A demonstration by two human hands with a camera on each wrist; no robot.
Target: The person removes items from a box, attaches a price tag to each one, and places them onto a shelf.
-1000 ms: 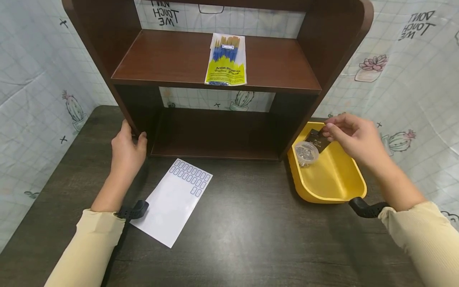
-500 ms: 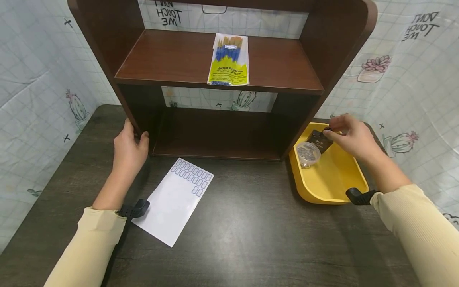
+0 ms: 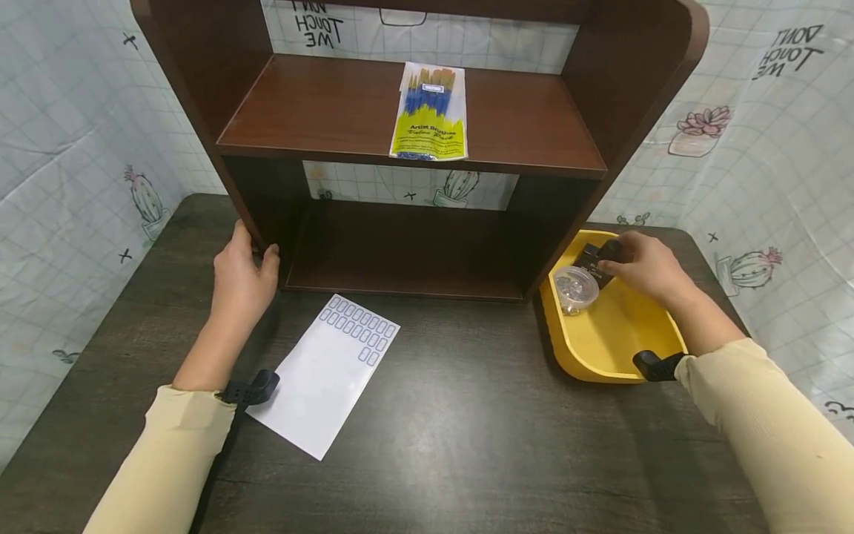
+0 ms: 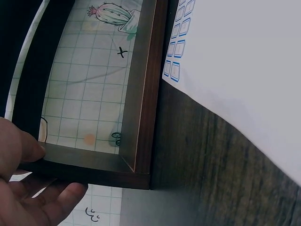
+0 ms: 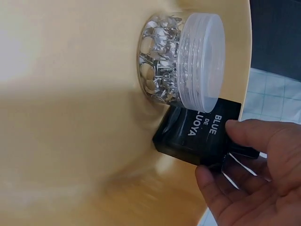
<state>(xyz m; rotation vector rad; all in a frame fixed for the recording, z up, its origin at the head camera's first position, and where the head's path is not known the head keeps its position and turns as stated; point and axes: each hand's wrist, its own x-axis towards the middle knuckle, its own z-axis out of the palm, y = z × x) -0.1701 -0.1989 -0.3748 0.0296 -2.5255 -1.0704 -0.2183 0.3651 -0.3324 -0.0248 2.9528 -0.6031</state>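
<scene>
A deep yellow plastic tub with rounded corners point(image 3: 617, 334) holds a clear round plastic jar with a frosted lid point(image 5: 200, 63), filled with small silvery metal pieces, probably tacks, and beside it a glossy black rectangular container point(image 5: 181, 136). The person's right hand point(image 3: 647, 271) pinches that container between thumb and fingers, inside the tub's far end. White print on the container reads "BLUE DE LUOYA" (the jar overlaps its edge in the right wrist view). A yellow, white and blue packet of paintbrushes point(image 3: 430, 122), lettered "Artist Brushes Value Pack", lies on the middle board of a dark brown wooden shelf unit point(image 3: 307, 111). The left hand point(image 3: 243, 282) grips the unit's left side panel. The unit's right side stands just beside the tub. A white sheet with blue-outlined rectangles point(image 3: 327, 386) lies on the dark wood-grain table point(image 3: 460, 423).
</scene>
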